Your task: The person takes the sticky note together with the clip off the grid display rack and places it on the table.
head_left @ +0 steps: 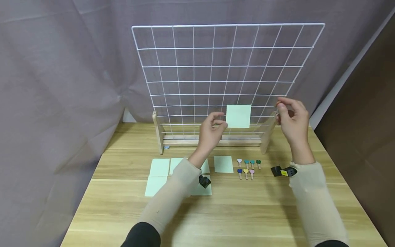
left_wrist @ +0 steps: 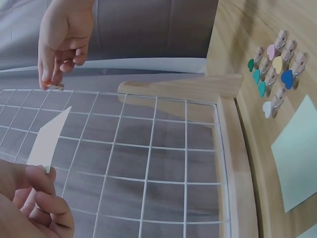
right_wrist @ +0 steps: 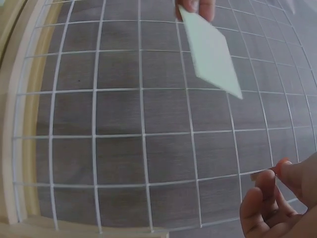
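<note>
My left hand (head_left: 211, 132) pinches a pale green paper square (head_left: 238, 116) by its lower left corner, in front of the white wire grid (head_left: 193, 48). Seen from the left wrist, the sheet (left_wrist: 48, 139) tilts, its far end pointing toward the other hand. To the right, my right hand (head_left: 294, 120) pinches a small wooden clothespin (left_wrist: 56, 87) between thumb and forefinger, near the grid's right side. A bit of red shows on this clothespin (right_wrist: 255, 176) in the right wrist view, the rest hidden by the fingers.
Wooden feet (head_left: 158, 132) and a wooden bar hold the grid upright at the table's back. Several green paper squares (head_left: 223, 164) lie on the wooden table (head_left: 240, 212), some under the left forearm. Beside them lie several heart-topped clothespins (head_left: 246, 171) in two rows.
</note>
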{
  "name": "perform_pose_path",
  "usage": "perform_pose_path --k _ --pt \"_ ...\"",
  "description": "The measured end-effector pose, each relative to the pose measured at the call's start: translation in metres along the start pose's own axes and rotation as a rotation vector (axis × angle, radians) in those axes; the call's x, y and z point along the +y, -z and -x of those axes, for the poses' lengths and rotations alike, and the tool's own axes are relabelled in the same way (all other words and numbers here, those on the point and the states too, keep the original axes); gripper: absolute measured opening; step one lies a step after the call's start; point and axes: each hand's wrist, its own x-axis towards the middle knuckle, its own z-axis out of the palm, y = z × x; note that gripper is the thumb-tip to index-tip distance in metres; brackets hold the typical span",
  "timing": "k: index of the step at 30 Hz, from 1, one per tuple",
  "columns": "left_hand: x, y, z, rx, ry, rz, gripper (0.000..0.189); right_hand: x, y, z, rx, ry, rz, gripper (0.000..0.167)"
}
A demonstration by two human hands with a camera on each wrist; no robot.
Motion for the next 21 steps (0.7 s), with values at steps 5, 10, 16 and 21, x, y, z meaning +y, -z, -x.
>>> perform_pose_path --k 5,10,16,21 --pt "-0.004 0.005 0.006 0.007 -0.016 -0.001 0.033 0.006 -0.002 0.014 -0.016 0.036 0.057 0.025" --pt "-0.009 0.006 0.015 0.005 0.010 0.006 0.033 0.016 0.001 0.025 -0.024 -0.058 0.044 0.027" --pt "-0.016 0.005 0.027 -0.008 0.035 -0.010 0.032 0.030 0.005 0.037 -0.030 -0.120 -0.006 0.026" --pt "-0.022 0.007 0.034 0.005 0.052 -0.018 0.034 0.036 0.005 0.044 -0.033 -0.149 0.005 0.029"
